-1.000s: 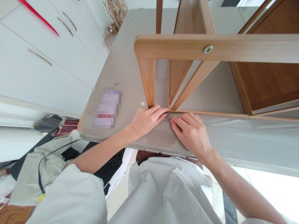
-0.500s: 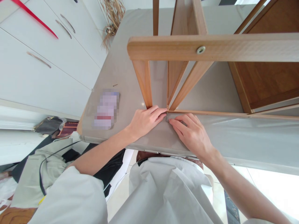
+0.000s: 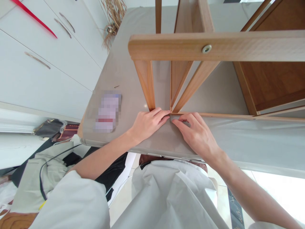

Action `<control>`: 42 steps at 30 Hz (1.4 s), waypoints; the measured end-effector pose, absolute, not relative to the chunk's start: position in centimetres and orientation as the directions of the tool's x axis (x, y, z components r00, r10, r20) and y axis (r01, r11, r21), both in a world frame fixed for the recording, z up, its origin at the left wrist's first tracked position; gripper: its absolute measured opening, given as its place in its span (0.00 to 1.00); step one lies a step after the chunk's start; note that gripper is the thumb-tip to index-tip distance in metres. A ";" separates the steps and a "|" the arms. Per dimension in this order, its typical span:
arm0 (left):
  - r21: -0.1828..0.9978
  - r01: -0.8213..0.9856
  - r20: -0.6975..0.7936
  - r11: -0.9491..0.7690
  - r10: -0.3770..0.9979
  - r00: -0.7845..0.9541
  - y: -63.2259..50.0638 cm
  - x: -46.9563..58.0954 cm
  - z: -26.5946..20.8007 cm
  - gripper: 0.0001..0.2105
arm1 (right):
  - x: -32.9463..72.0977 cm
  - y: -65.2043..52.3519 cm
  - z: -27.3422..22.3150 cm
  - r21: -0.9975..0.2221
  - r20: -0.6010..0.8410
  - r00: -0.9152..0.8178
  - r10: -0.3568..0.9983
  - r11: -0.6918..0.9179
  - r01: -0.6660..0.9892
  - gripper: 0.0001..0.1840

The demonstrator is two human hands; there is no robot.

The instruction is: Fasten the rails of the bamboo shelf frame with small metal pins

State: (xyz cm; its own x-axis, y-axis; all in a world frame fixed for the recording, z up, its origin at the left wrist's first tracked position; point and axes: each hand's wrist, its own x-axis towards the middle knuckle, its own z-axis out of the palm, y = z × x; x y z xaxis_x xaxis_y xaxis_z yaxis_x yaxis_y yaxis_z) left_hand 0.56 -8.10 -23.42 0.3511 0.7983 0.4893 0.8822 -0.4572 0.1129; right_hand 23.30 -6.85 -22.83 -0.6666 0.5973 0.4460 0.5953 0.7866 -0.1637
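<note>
A wooden frame (image 3: 214,46) with slanted posts and panels stands on the covered table. My left hand (image 3: 151,122) is closed at the foot of the posts, its thumb and fingertips gripping the end of the low wooden rail (image 3: 214,114). Close to those fingertips is a thin metal rod, a hex key by its look (image 3: 171,119), small and partly hidden. My right hand (image 3: 197,130) is closed in a pinch at the key's near end, thumb against forefinger. What lies under the left fingertips cannot be seen.
A phone with a blurred screen (image 3: 108,111) lies left of my hands, with a small screw (image 3: 116,86) beyond it. White cabinets (image 3: 45,82) flank the table's left side. Dried stalks (image 3: 113,22) stand at the back. Bags and clothes (image 3: 45,168) are lower left.
My right hand has turned slightly and its fingers have shifted up around the hex key. My left hand stays in place. The view has tilted a little.
</note>
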 end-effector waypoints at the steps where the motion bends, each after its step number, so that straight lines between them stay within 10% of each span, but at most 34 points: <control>1: 0.110 0.885 0.486 -0.453 0.801 0.349 -8.1 0.6 -23.4 0.09 | 23.3 -6.9 -22.8 -0.169 0.443 -0.666 0.600 0.786 0.595 0.16; 42: 0.127 0.891 0.457 -0.437 0.823 0.338 -8.1 0.5 -23.4 0.10 | 22.6 -7.2 -23.4 -0.243 0.490 -0.597 0.635 0.758 0.606 0.11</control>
